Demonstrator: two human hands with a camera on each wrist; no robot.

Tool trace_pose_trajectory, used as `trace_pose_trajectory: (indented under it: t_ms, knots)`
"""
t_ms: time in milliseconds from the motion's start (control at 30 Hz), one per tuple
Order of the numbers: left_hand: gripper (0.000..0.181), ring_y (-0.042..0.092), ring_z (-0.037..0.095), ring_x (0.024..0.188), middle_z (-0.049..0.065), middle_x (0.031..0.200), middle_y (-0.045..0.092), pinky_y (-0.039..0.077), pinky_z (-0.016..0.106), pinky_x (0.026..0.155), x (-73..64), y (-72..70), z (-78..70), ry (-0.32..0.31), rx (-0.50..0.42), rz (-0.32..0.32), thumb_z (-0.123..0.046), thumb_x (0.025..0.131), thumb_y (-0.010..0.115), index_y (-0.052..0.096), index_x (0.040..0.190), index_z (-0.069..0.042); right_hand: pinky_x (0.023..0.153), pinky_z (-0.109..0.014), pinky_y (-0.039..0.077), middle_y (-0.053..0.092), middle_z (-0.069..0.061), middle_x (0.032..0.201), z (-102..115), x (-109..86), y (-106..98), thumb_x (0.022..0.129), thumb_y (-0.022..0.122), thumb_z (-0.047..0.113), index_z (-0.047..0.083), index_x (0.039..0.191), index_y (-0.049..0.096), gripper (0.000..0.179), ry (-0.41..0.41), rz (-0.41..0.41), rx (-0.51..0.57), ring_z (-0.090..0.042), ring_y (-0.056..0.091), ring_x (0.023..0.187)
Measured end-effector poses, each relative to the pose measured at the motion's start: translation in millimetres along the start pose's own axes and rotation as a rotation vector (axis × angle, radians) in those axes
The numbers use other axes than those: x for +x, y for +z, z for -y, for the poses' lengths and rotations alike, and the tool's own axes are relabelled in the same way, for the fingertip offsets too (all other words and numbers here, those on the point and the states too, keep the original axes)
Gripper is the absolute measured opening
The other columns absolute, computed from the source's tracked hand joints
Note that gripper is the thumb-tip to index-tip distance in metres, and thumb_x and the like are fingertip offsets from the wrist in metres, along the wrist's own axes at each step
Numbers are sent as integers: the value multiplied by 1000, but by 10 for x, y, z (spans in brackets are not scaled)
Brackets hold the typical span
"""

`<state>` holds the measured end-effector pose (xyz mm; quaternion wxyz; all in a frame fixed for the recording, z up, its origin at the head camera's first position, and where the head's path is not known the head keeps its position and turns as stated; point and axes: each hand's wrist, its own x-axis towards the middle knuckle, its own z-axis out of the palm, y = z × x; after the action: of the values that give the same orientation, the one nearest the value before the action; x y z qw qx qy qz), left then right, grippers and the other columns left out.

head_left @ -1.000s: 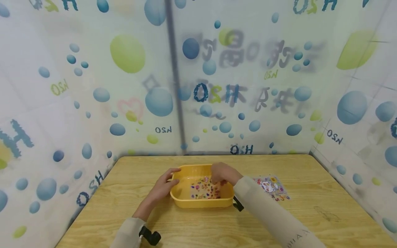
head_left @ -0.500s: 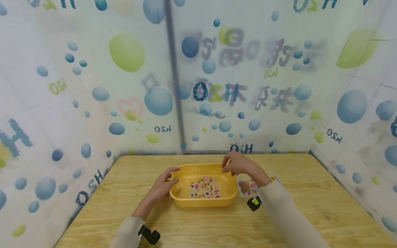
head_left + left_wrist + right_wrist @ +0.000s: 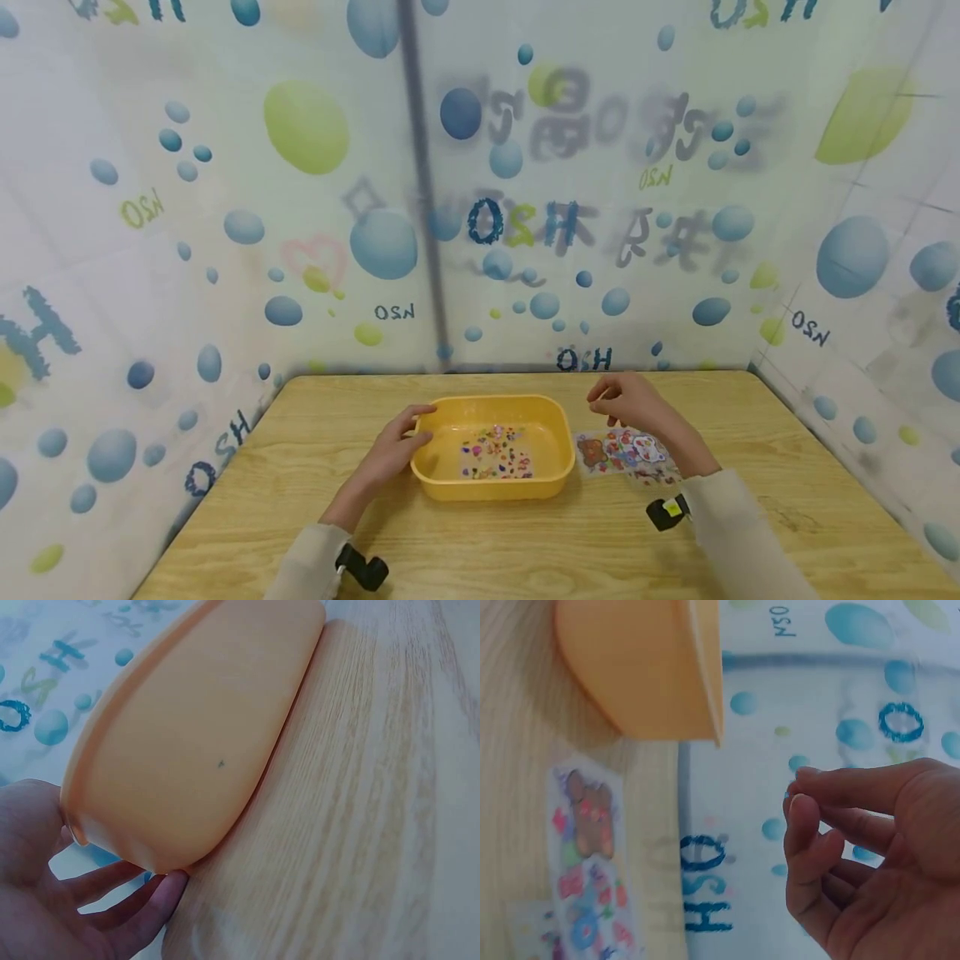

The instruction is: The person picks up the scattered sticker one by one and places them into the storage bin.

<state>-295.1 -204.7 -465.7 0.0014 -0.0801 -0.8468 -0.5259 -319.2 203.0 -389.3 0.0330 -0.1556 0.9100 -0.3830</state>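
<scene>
A yellow plastic basin (image 3: 492, 492) stands on the wooden table, with many tiny colourful pieces (image 3: 495, 454) scattered on its floor. My left hand (image 3: 396, 446) holds the basin's left end, its fingers against the outer wall in the left wrist view. Right of the basin, my right hand (image 3: 630, 400) is raised over the table, thumb and index fingertips together. A tiny bluish piece (image 3: 787, 793) seems to show at those fingertips, too small to make out. Below that hand lie sticker sheets with a brown bear (image 3: 592, 817) and other cartoon figures, partly overlapping.
The wooden table (image 3: 480, 550) reaches back to a patterned curtain (image 3: 637, 208) with blue and green drops. Similar curtain panels stand at the left and right sides. Each wrist carries a small black camera (image 3: 362, 569).
My right hand has risen out of the basin and moved right, to above the sticker sheets, uncovering the pieces and the bear sheet. The left hand and basin have stayed in place.
</scene>
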Motion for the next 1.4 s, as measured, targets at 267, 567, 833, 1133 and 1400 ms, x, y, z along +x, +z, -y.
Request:
trace_pose_trajectory:
  t_ms: [267,567,833,1133,1400]
  knots:
    - [43,59,38,125,23,152,51,56,46,95,5,8,-8,-7,-3,2,-12,104,58,55,148,-15,64,-41,57,71,-26,105,-369,-294,-64,102,58,6,-6,117,69,22,18,-73,13,-30,69,77]
    - [44,63,36,119,25,142,57,57,47,93,-21,3,-16,-7,-2,-8,-13,104,59,55,147,-13,60,-32,51,73,-22,104,-655,-394,-149,101,59,5,-5,114,73,22,11,-139,-156,-25,67,79]
    - [43,63,36,119,26,142,57,58,46,92,-22,10,-27,-10,7,-6,-13,104,59,55,147,-14,80,-54,58,72,-28,113,-863,-420,-248,98,67,11,-7,117,72,26,34,-133,-313,-42,69,97]
    - [43,65,36,117,27,141,57,59,45,89,-38,8,-17,-22,0,-11,-12,104,58,55,147,-14,98,-65,49,65,-35,126,-1023,-405,-216,96,71,15,-11,121,69,37,76,-65,-350,-55,60,117]
    - [43,63,37,121,25,148,54,58,46,91,-4,19,-24,-13,15,-19,-12,104,58,56,147,-15,101,-68,46,64,-36,127,-1083,-398,-190,95,72,20,-9,124,68,41,89,-45,-399,-57,56,121]
